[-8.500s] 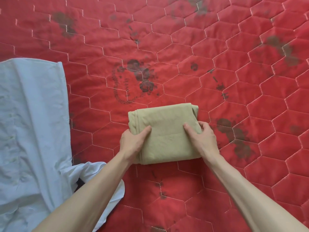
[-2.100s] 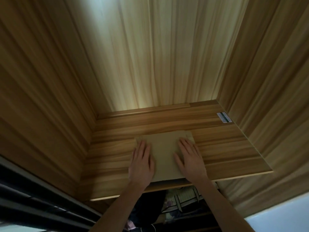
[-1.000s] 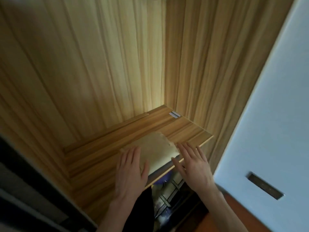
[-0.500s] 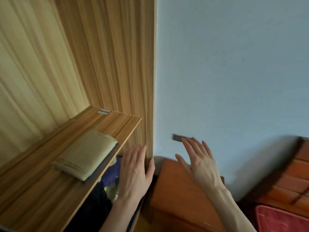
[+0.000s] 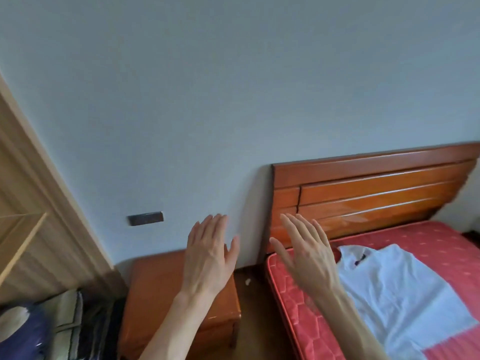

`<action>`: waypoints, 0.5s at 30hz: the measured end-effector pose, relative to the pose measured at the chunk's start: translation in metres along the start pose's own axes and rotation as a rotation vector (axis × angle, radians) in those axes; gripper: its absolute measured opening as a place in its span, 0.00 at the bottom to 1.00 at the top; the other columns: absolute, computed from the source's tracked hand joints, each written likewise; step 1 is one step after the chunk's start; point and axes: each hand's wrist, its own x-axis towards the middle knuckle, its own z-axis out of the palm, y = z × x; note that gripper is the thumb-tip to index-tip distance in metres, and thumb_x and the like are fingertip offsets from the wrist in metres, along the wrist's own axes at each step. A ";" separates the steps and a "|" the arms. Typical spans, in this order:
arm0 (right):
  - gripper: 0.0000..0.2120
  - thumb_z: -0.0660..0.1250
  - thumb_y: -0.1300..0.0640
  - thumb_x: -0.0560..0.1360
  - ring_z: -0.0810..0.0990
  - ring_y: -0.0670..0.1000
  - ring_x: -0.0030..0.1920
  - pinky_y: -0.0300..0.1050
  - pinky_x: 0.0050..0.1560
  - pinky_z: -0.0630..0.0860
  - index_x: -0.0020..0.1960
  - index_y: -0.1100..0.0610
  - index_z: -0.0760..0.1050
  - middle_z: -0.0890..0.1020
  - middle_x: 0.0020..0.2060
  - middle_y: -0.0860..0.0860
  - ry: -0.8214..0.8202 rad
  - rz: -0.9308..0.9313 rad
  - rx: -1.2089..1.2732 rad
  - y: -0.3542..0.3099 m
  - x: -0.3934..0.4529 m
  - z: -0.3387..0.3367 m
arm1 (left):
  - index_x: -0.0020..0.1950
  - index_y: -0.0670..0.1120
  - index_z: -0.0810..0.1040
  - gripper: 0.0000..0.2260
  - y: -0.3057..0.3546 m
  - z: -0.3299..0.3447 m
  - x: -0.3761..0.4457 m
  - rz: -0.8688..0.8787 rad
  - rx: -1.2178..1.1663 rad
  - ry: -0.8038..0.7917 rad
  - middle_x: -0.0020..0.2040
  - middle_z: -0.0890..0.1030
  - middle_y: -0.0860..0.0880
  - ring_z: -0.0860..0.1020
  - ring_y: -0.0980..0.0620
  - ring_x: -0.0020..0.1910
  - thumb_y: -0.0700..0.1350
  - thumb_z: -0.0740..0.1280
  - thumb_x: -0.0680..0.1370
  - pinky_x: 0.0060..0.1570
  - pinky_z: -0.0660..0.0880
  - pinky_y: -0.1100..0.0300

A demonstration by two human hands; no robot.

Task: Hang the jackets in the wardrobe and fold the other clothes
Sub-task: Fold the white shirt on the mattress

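At the far left stands the light striped-wood wardrobe [image 5: 31, 229], its open side showing one bare wooden shelf edge [image 5: 20, 245]. In the compartment below that shelf, at the bottom left corner, lie bundled dark blue and cream fabrics [image 5: 39, 331]; what each piece is cannot be told. Just right of the wardrobe sits a low reddish-brown wooden bedside cabinet [image 5: 155, 287] against the pale blue-grey wall [image 5: 233, 87], with a small dark rectangular wall plate [image 5: 145, 218] above it. The left hand [image 5: 209, 255] is raised over the cabinet, fingers straight and spread, holding nothing. The right hand [image 5: 306, 253] is beside it, apart from it, fingers likewise straight and holding nothing, in front of the glossy reddish-brown wooden headboard [image 5: 363, 193]. Further right is the red quilted mattress [image 5: 298, 307], and on it lies a pale blue-white shirt [image 5: 405, 294], spread flat and not yet folded, with a small dark label at its collar.

Half a second ago the folded tan cloth lay on the wardrobe shelf at the left and both hands were just clear of it; now the view has swung right, that cloth is out of sight, and the bed with the shirt has come into view. Both hands are empty as they were then
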 end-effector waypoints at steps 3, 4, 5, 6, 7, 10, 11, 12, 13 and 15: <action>0.28 0.59 0.37 0.83 0.72 0.52 0.75 0.57 0.77 0.65 0.75 0.55 0.74 0.78 0.71 0.50 0.017 0.103 -0.008 0.062 -0.025 -0.020 | 0.75 0.45 0.73 0.23 0.064 0.032 0.011 0.067 -0.041 -0.040 0.71 0.78 0.46 0.74 0.46 0.72 0.56 0.58 0.84 0.73 0.70 0.45; 0.29 0.59 0.37 0.83 0.72 0.53 0.75 0.57 0.77 0.65 0.74 0.55 0.74 0.78 0.71 0.51 0.025 0.123 -0.013 0.075 -0.031 -0.024 | 0.75 0.45 0.73 0.24 0.077 0.040 0.012 0.084 -0.046 -0.053 0.71 0.78 0.46 0.74 0.46 0.72 0.57 0.58 0.84 0.73 0.71 0.45; 0.29 0.59 0.37 0.83 0.72 0.53 0.75 0.57 0.77 0.66 0.74 0.55 0.74 0.79 0.71 0.51 0.036 0.144 -0.012 0.090 -0.037 -0.028 | 0.75 0.45 0.72 0.24 0.092 0.049 0.013 0.104 -0.051 -0.066 0.72 0.77 0.46 0.74 0.47 0.72 0.57 0.58 0.84 0.72 0.71 0.45; 0.29 0.59 0.37 0.83 0.72 0.53 0.75 0.57 0.77 0.66 0.74 0.56 0.74 0.79 0.70 0.51 0.044 0.178 -0.011 0.110 -0.046 -0.034 | 0.76 0.45 0.72 0.24 0.112 0.060 0.016 0.133 -0.059 -0.078 0.72 0.77 0.46 0.74 0.47 0.72 0.57 0.57 0.84 0.72 0.72 0.45; 0.29 0.58 0.37 0.83 0.72 0.53 0.75 0.57 0.77 0.65 0.75 0.55 0.74 0.79 0.70 0.51 0.045 0.210 -0.008 0.129 -0.054 -0.039 | 0.76 0.45 0.72 0.25 0.131 0.071 0.018 0.157 -0.066 -0.090 0.72 0.77 0.46 0.74 0.47 0.72 0.58 0.57 0.85 0.72 0.72 0.46; 0.32 0.53 0.34 0.84 0.71 0.52 0.76 0.57 0.78 0.65 0.76 0.55 0.72 0.77 0.72 0.50 0.036 0.286 -0.020 0.186 -0.077 -0.053 | 0.76 0.45 0.72 0.25 0.188 0.104 0.020 0.202 -0.098 -0.125 0.72 0.77 0.46 0.73 0.47 0.73 0.58 0.57 0.85 0.71 0.74 0.46; 0.33 0.51 0.33 0.84 0.71 0.52 0.76 0.56 0.78 0.65 0.77 0.54 0.71 0.77 0.72 0.50 0.030 0.312 -0.025 0.204 -0.085 -0.057 | 0.76 0.45 0.72 0.25 0.206 0.115 0.020 0.215 -0.107 -0.139 0.72 0.77 0.46 0.73 0.47 0.73 0.58 0.57 0.85 0.71 0.74 0.45; 0.35 0.49 0.32 0.84 0.71 0.52 0.76 0.55 0.78 0.64 0.77 0.54 0.71 0.77 0.73 0.49 0.027 0.335 -0.025 0.221 -0.093 -0.060 | 0.76 0.45 0.72 0.25 0.224 0.125 0.019 0.229 -0.113 -0.155 0.72 0.77 0.46 0.73 0.47 0.74 0.58 0.57 0.85 0.71 0.74 0.44; 0.36 0.47 0.31 0.83 0.71 0.52 0.76 0.53 0.78 0.64 0.77 0.54 0.71 0.77 0.73 0.49 0.027 0.356 -0.020 0.235 -0.101 -0.062 | 0.76 0.45 0.72 0.25 0.240 0.135 0.018 0.241 -0.114 -0.169 0.72 0.77 0.46 0.72 0.47 0.74 0.58 0.57 0.85 0.71 0.73 0.44; 0.36 0.45 0.31 0.84 0.71 0.52 0.76 0.54 0.78 0.64 0.77 0.54 0.71 0.76 0.73 0.49 0.027 0.389 -0.015 0.263 -0.115 -0.066 | 0.76 0.44 0.73 0.25 0.271 0.155 0.016 0.270 -0.117 -0.196 0.72 0.77 0.46 0.72 0.47 0.74 0.57 0.57 0.85 0.73 0.71 0.44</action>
